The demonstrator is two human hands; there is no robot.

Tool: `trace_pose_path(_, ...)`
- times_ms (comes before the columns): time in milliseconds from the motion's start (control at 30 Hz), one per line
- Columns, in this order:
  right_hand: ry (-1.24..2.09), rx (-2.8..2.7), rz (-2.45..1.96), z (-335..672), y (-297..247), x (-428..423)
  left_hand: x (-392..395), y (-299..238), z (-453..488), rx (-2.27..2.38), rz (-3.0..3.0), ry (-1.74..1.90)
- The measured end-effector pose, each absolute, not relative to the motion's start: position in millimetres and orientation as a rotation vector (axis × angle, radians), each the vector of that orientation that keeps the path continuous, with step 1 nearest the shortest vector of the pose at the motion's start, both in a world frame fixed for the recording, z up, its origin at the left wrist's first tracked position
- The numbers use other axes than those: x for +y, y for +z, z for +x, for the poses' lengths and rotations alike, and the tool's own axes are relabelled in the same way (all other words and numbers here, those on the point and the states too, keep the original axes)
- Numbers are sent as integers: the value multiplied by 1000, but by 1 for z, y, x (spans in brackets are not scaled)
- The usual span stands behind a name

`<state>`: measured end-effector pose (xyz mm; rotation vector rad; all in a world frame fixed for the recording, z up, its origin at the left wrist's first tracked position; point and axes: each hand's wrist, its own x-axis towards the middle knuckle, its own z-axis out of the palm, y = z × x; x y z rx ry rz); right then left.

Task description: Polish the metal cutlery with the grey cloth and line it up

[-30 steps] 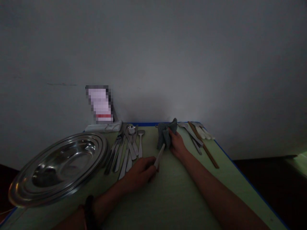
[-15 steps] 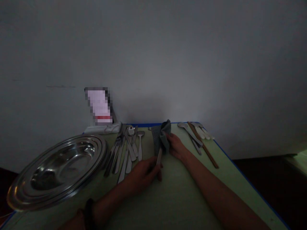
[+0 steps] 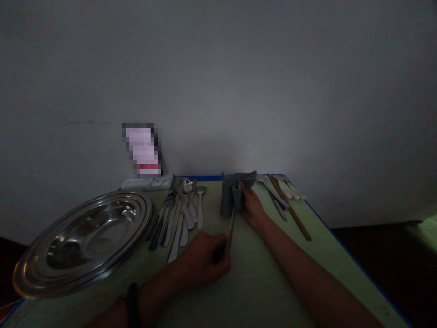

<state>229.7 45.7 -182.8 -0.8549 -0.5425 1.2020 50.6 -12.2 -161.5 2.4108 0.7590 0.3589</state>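
My left hand (image 3: 205, 257) is closed round the handle of a slim metal utensil (image 3: 231, 228) that points away from me across the green table (image 3: 252, 282). Its far end goes into a grey cloth (image 3: 229, 195). My right hand (image 3: 250, 207) pinches that cloth, folded about the utensil's tip, near the table's far edge. The light is dim and I cannot make out what kind of utensil it is.
A large round steel tray (image 3: 82, 239) lies at the left. Between tray and cloth lies a fan of several steel spoons and knives (image 3: 180, 209). Right of the cloth lie more utensils and brown chopsticks (image 3: 290, 207). A small standing card (image 3: 143, 150) leans at the wall.
My left hand has drawn the utensil back toward me, so more of its shaft shows out of the cloth. My right hand with the cloth shifted slightly right.
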Motion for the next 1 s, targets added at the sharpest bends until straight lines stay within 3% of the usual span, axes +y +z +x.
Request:
trace_pose_path(233, 1088, -558, -943, 229, -185, 45, -10, -155, 52, 751, 2324, 364)
trace_pose_path(500, 1183, -611, -996, 227, -182, 40, -8, -155, 58, 844, 2060, 349)
trace_pose_path(733, 1325, -610, -893, 227, -175, 37, -5, -156, 61, 1054, 2195, 415)
trace_pose_path(1000, 1278, -464, -818, 231, -185, 47, -12, -159, 58, 859, 2540, 277)
